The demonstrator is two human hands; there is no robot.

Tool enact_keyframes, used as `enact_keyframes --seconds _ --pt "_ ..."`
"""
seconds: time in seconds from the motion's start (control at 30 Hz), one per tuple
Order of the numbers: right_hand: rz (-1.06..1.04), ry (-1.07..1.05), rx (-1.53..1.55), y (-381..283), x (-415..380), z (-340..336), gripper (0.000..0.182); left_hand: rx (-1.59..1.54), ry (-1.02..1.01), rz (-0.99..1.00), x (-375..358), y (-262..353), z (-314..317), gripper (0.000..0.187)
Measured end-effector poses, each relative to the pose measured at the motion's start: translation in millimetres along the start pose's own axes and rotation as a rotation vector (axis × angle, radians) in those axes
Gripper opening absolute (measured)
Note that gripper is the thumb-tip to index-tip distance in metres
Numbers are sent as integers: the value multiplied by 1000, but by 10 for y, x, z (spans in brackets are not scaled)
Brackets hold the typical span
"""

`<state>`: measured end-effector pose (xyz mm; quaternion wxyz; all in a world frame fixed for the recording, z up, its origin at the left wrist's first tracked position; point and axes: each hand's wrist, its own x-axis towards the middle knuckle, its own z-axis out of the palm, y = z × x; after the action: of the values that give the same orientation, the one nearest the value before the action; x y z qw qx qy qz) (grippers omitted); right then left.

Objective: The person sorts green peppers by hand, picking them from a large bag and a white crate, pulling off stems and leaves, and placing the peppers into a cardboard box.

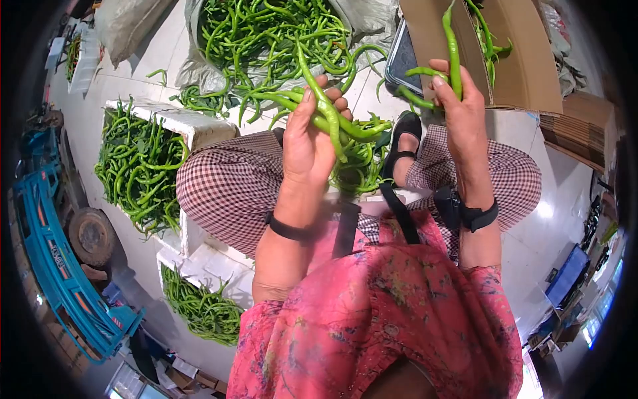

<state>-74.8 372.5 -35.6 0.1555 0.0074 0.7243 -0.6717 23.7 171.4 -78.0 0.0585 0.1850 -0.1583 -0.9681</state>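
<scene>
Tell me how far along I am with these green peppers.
Some peppers already lie in the cardboard box, so those look done. Your left hand holds several, your right hand a few. Apparently left: peppers spilling from the open sack and the pile between your legs. Whether the foam boxes are finished, I can't tell.

Between the left hand and the right hand there is a gap, and a hand could pass there, over the black shoe. Beyond the right hand, the cardboard box stands as a wall and blocks the forward way. In front of the left hand, the open sack and its spilled peppers obstruct the floor. At left, the foam box narrows the way; outside the right knee, bare floor gives room.
</scene>
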Motion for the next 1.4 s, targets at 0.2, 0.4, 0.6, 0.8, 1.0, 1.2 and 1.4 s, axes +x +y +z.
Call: enact_keyframes --seconds 0.2,0.4,0.6,0.8,1.0,1.2,1.4 --pt "18 -280 -149 44 -72 225 35 99 77 -15 -18 -127 189 38" --pt "97 -510 -295 162 -82 508 55 207 1 -165 -42 -219 60 40" --pt "455 -589 405 218 40 320 44 252 -79 -221 -55 -154 141 38" --pt "440 -384 290 271 18 265 37 205 49 -149 -21 -146 72 34" --pt "328 -250 181 146 -28 64 35 -68 14 -110 -3 -65 -32 34" --pt "408 -469 235 411 -138 249 38 -69 -8 -90 -14 -134 8 30" --pt "413 -610 363 437 -304 345 48 -70 90 13 24 -158 2 27"
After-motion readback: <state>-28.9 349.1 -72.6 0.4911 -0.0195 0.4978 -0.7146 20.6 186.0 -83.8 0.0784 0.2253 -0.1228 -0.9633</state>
